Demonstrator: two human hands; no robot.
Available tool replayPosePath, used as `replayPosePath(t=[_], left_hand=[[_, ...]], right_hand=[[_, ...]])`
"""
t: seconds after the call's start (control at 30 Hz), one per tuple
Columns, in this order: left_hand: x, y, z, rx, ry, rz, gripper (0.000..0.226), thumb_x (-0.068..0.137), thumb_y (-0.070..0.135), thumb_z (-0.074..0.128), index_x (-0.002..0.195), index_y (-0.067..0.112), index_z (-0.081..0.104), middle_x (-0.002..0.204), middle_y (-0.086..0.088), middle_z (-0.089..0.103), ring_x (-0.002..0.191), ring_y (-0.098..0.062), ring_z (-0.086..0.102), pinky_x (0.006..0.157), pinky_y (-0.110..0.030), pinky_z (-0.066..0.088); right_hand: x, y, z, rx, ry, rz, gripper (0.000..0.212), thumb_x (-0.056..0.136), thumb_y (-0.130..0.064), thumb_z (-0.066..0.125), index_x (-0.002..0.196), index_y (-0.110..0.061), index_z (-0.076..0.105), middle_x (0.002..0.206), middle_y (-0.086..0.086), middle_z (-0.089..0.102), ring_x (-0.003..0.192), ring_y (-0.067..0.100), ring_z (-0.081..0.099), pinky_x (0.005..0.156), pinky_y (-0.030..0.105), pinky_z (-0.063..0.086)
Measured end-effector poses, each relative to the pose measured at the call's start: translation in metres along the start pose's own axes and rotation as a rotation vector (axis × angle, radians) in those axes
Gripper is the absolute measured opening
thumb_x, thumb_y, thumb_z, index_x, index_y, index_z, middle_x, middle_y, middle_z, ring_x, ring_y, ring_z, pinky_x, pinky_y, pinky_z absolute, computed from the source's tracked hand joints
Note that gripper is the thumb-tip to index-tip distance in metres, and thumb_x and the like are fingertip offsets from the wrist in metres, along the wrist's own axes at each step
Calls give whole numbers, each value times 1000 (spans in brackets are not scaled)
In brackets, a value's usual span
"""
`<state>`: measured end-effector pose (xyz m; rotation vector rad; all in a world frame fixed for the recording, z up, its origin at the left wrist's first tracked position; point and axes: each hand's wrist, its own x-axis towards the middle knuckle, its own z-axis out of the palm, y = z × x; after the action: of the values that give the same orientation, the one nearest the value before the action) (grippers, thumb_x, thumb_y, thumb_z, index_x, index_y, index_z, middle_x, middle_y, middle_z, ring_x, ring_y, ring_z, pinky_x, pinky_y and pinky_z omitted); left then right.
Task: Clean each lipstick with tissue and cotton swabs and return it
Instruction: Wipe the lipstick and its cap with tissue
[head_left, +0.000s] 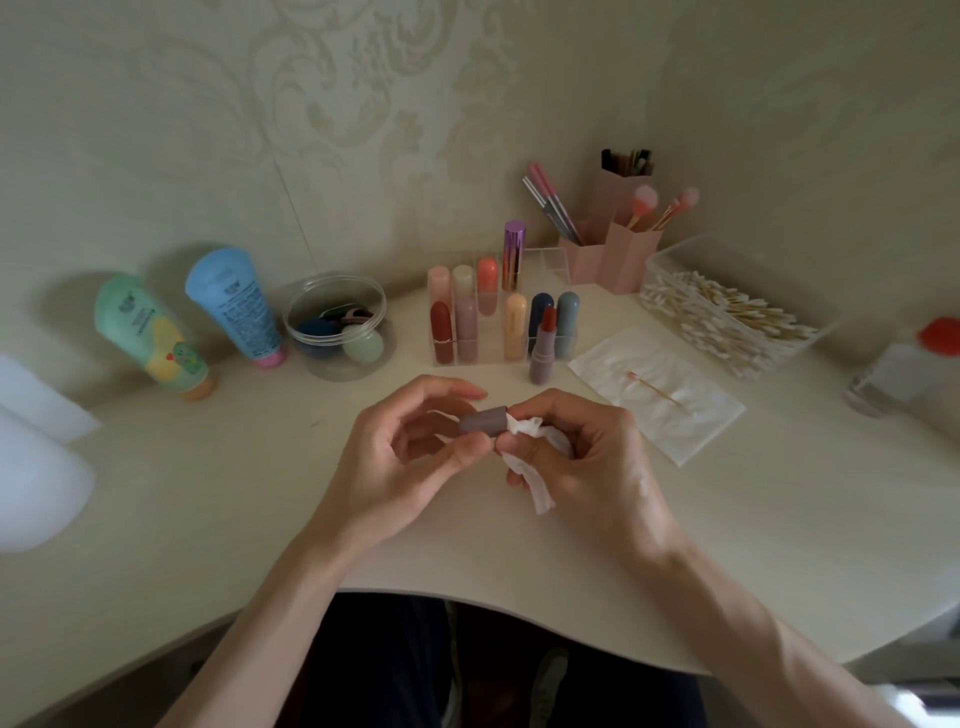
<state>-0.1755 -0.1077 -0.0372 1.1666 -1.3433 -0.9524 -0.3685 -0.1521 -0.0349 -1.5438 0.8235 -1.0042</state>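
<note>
Left hand (410, 457) over the desk (260, 493), fingers curled, thumb and fingertips pinching the mauve-grey cap (483, 420) at its left end. The cap's long axis runs about level, left to right, with the rounded closed end toward the left hand and the other end, probably the open mouth, facing right. White tissue (524, 428) is bunched against that right end, touching it, with a loose tail hanging down below the hands; can't tell how far it goes inside. Right hand (587, 457) has its fingers curled round the tissue, pinching it just beside the cap. So the 2 hands meet at the cap mouth: left steadies, right works the tissue in along the axis, likely the cap-wiping step. The uncapped lipstick (544, 348) stands upright on the desk beyond the hands, red bullet up, a little right of the cap and nearer the right hand, just in front of the clear rack (545, 257) of other lipsticks. To re-cap, the cap would need turning from level to mouth-down. Farther right 1 used swab (657, 389) lies on a flat sheet (691, 415), with the swab box (727, 317) behind it.
</note>
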Motion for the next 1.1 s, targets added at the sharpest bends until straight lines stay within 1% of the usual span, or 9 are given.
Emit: replayPosePath(t=[0.13, 0.27, 0.37, 0.5, 0.6, 0.77, 0.87, 0.93, 1.1], left_hand=[[1, -3, 0, 69, -31, -50, 24, 102, 28, 61, 103, 10, 78, 82, -7, 75, 64, -21, 66, 57, -32, 48], [-1, -5, -2, 107, 26, 15, 21, 87, 20, 77, 107, 17, 78, 97, 0, 79, 84, -21, 74, 74, -29, 59], [0, -3, -2, 84, -3, 4, 26, 86, 19, 78, 112, 19, 75, 104, 1, 78, 93, -23, 75, 78, -30, 60], [1, 0, -1, 25, -36, -62, 21, 99, 27, 62, 112, 17, 75, 89, -4, 77, 67, -19, 69, 59, -31, 49], [0, -2, 0, 88, 6, -8, 17, 97, 21, 64, 101, 12, 78, 81, -2, 77, 64, -15, 67, 59, -24, 49], [0, -5, -2, 95, 42, 38, 22, 84, 15, 79, 105, 15, 74, 99, -1, 78, 92, -22, 75, 81, -27, 58], [2, 0, 0, 34, -19, -47, 30, 91, 22, 72, 121, 16, 70, 101, -6, 76, 83, -21, 74, 68, -26, 54], [2, 1, 0, 56, -57, -52, 24, 97, 25, 64, 116, 15, 74, 92, -7, 77, 71, -20, 71, 61, -24, 50], [-1, -2, 0, 158, 33, 39, 20, 85, 21, 79, 105, 20, 77, 99, 5, 79, 86, -21, 75, 79, -30, 60]], right_hand=[[-1, -1, 0, -4, 0, -18, 13, 93, 8, 70, 95, -2, 78, 89, 7, 79, 70, 22, 71, 64, 33, 60], [1, 4, -1, -2, 26, 33, 7, 93, 5, 73, 95, -1, 76, 81, 12, 77, 62, 23, 70, 59, 33, 59], [0, 4, -1, -54, 23, 16, 12, 93, 6, 71, 96, -5, 76, 91, 11, 79, 63, 20, 70, 60, 41, 61], [-2, 2, 1, -93, 26, -28, 28, 91, 19, 62, 94, -4, 76, 92, 0, 81, 69, 10, 72, 63, 24, 56], [-2, 3, 2, -91, 18, -30, 27, 90, 20, 61, 95, -2, 77, 90, -2, 81, 71, 10, 72, 63, 23, 55], [-1, 4, 1, -67, 29, 8, 19, 92, 10, 69, 95, -7, 78, 82, 4, 78, 62, 19, 70, 58, 31, 58], [0, 4, 0, -77, 43, -11, 24, 91, 14, 67, 94, -7, 77, 86, -2, 80, 63, 15, 70, 59, 29, 56], [0, 7, -1, -107, 57, -26, 29, 90, 18, 65, 92, -9, 76, 83, -2, 79, 63, 14, 71, 60, 30, 57], [-1, 3, 1, -86, 28, 10, 22, 92, 14, 66, 96, -5, 77, 93, 0, 81, 63, 21, 70, 58, 41, 61]])
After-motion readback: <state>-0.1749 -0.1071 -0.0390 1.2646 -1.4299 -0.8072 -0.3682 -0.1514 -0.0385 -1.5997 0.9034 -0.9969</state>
